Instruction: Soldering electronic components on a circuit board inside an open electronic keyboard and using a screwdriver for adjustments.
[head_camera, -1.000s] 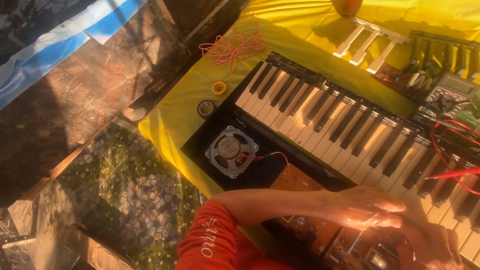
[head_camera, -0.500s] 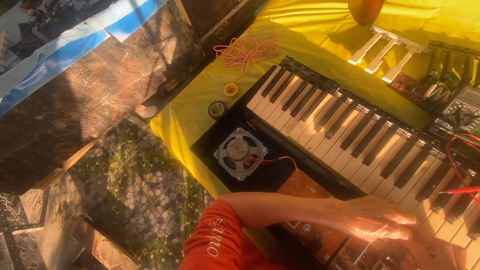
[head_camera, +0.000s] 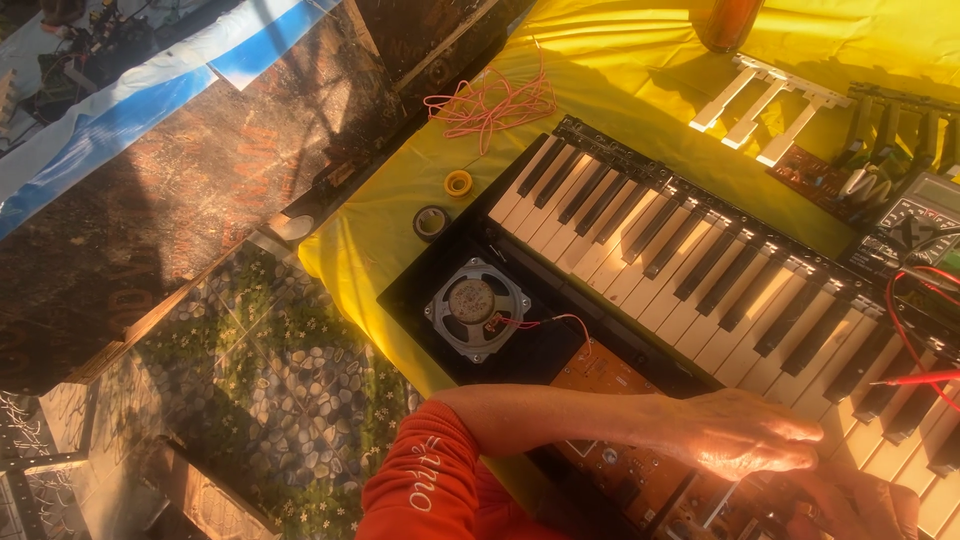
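A multimeter's (head_camera: 915, 225) small grey rectangular screen sits at far right.

right hand (head_camera: 860, 505) cut off below

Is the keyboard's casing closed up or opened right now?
Opened: the keyboard lies with its speaker and brown circuit board bared, beside the left hand.
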